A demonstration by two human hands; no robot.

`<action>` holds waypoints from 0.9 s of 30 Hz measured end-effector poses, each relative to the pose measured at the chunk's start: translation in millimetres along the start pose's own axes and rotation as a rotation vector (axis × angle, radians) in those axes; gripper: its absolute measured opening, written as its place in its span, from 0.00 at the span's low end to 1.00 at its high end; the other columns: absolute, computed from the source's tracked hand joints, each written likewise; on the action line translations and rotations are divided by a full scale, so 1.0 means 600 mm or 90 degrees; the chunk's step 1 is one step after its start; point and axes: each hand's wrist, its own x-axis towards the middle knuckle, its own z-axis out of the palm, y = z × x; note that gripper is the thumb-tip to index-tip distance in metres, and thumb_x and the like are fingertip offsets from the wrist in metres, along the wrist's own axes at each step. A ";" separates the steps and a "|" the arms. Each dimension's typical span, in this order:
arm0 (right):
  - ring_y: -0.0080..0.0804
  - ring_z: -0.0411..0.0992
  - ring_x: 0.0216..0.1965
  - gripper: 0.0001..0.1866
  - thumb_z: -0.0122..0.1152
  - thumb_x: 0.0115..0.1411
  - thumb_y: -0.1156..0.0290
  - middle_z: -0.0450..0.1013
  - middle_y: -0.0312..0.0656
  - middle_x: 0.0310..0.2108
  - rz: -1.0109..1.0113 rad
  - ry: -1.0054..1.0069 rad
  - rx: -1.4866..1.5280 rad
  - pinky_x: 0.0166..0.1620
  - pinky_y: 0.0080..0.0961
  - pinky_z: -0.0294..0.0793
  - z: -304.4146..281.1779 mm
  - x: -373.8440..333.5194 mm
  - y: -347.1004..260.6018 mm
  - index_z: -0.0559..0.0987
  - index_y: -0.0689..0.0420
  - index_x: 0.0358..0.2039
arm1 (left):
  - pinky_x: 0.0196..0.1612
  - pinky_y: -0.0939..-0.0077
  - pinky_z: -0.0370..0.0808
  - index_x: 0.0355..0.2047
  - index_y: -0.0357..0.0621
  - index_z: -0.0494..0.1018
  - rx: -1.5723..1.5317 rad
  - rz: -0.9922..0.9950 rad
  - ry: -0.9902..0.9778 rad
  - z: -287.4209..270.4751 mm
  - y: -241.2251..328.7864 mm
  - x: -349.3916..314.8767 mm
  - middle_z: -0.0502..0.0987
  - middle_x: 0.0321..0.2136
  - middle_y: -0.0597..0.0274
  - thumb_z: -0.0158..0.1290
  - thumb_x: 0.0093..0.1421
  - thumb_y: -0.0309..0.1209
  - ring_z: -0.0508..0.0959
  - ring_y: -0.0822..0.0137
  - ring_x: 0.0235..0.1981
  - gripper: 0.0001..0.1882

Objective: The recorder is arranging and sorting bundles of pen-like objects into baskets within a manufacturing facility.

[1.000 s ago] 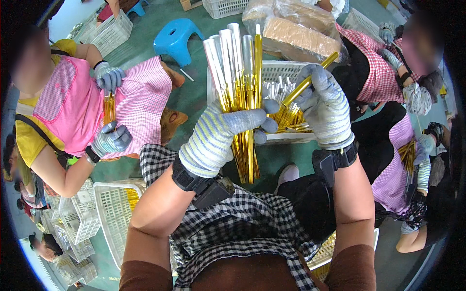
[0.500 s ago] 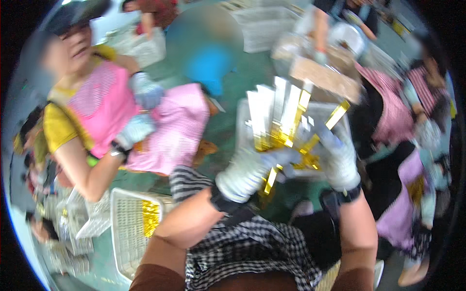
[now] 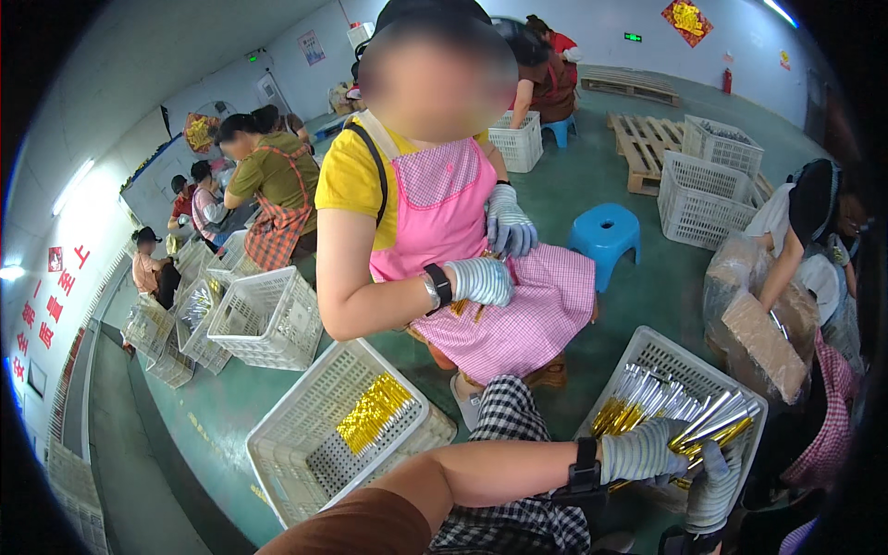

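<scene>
My left hand (image 3: 640,450), in a striped grey-white glove, reaches across to a white crate (image 3: 622,375) at the lower right. Its fingers are closed round a bundle of slender shiny tubes (image 3: 717,424), silver on one part and gold on the other. Close beside it my right hand (image 3: 712,490), gloved alike, has its fingers curled against the gold part of the same bundle. More such silver-and-gold tubes (image 3: 638,396) lie in the crate just behind the left hand. The fingertips of both hands are partly hidden by the tubes.
Left of my arm stands a white crate (image 3: 277,444) with gold tubes (image 3: 375,413). A co-worker in a pink apron (image 3: 435,203) sits opposite, near a blue stool (image 3: 606,242). Wrapped cardboard (image 3: 763,342) stands at the right. Stacked crates (image 3: 708,199) and pallets (image 3: 638,148) are farther back.
The view has swung left and up, so my hands now appear lower right. The tubes, spread between my hands before, now lie together as a slanting bundle over the crate.
</scene>
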 end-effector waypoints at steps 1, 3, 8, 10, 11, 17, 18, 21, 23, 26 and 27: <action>0.27 0.69 0.42 0.31 0.63 0.50 0.59 0.69 0.39 0.44 -0.033 0.008 0.006 0.45 0.25 0.69 0.001 -0.001 0.002 0.66 0.61 0.52 | 0.17 0.83 0.68 0.46 0.41 0.68 0.016 0.021 0.008 0.001 -0.002 0.001 0.73 0.18 0.64 0.51 0.55 0.31 0.71 0.74 0.15 0.18; 0.28 0.66 0.47 0.34 0.62 0.51 0.60 0.66 0.41 0.48 -0.114 0.026 0.042 0.50 0.27 0.65 0.006 -0.001 0.004 0.62 0.61 0.55 | 0.18 0.82 0.68 0.46 0.41 0.68 0.018 -0.012 0.020 0.002 -0.002 0.000 0.73 0.18 0.64 0.52 0.55 0.31 0.71 0.74 0.15 0.18; 0.29 0.61 0.52 0.36 0.60 0.53 0.62 0.61 0.42 0.54 -0.174 0.070 0.040 0.55 0.28 0.60 0.023 0.003 -0.004 0.56 0.61 0.59 | 0.22 0.79 0.69 0.47 0.40 0.69 0.062 0.093 0.017 -0.001 0.011 0.001 0.74 0.20 0.63 0.53 0.54 0.31 0.72 0.73 0.19 0.20; 0.29 0.60 0.53 0.37 0.57 0.54 0.63 0.60 0.41 0.55 -0.187 0.065 0.036 0.56 0.27 0.58 0.022 0.001 -0.011 0.54 0.62 0.60 | 0.24 0.78 0.69 0.48 0.42 0.69 0.019 0.065 -0.011 -0.001 0.007 0.003 0.75 0.22 0.62 0.53 0.54 0.33 0.72 0.71 0.19 0.21; 0.30 0.60 0.54 0.35 0.57 0.55 0.63 0.60 0.41 0.55 -0.178 0.071 0.020 0.56 0.28 0.58 0.020 0.000 -0.012 0.56 0.62 0.59 | 0.26 0.77 0.70 0.49 0.43 0.68 0.110 0.070 0.018 -0.002 0.003 0.005 0.75 0.23 0.62 0.52 0.54 0.35 0.72 0.71 0.20 0.21; 0.26 0.68 0.43 0.24 0.51 0.58 0.68 0.67 0.38 0.44 -0.129 0.111 0.097 0.47 0.24 0.68 -0.014 -0.006 -0.007 0.61 0.60 0.54 | 0.25 0.73 0.70 0.37 0.40 0.72 0.047 0.067 0.001 0.005 -0.018 0.011 0.75 0.22 0.58 0.52 0.55 0.36 0.74 0.68 0.20 0.14; 0.25 0.68 0.43 0.22 0.53 0.57 0.66 0.69 0.38 0.41 -0.178 0.141 0.073 0.46 0.23 0.67 -0.020 -0.007 0.001 0.65 0.61 0.50 | 0.24 0.79 0.70 0.34 0.40 0.73 -0.097 0.057 -0.011 0.011 -0.016 0.012 0.75 0.21 0.63 0.54 0.55 0.36 0.74 0.73 0.21 0.12; 0.18 0.68 0.31 0.16 0.59 0.55 0.63 0.71 0.34 0.32 -0.157 0.155 0.079 0.33 0.15 0.67 -0.043 -0.011 0.004 0.74 0.60 0.40 | 0.22 0.83 0.68 0.30 0.37 0.73 -0.099 -0.012 0.022 0.031 0.003 0.008 0.74 0.20 0.63 0.55 0.51 0.29 0.73 0.74 0.20 0.08; 0.16 0.68 0.25 0.15 0.61 0.54 0.64 0.73 0.33 0.29 -0.143 0.105 0.120 0.27 0.12 0.67 -0.050 -0.014 0.002 0.76 0.60 0.38 | 0.23 0.82 0.68 0.30 0.37 0.73 -0.034 -0.070 0.061 0.043 0.019 0.004 0.74 0.20 0.63 0.55 0.52 0.30 0.73 0.74 0.20 0.09; 0.19 0.69 0.22 0.14 0.62 0.53 0.68 0.74 0.36 0.27 -0.161 0.101 0.178 0.25 0.12 0.68 -0.054 -0.012 -0.006 0.76 0.61 0.38 | 0.23 0.82 0.69 0.32 0.37 0.72 -0.027 -0.061 0.066 0.050 0.033 0.003 0.74 0.20 0.62 0.56 0.52 0.30 0.73 0.73 0.20 0.10; 0.19 0.70 0.22 0.14 0.62 0.53 0.68 0.74 0.36 0.27 -0.164 0.081 0.175 0.26 0.12 0.68 -0.055 -0.010 -0.009 0.76 0.61 0.37 | 0.24 0.82 0.69 0.33 0.37 0.72 -0.034 -0.080 0.072 0.050 0.034 0.005 0.74 0.20 0.62 0.56 0.52 0.31 0.73 0.73 0.20 0.11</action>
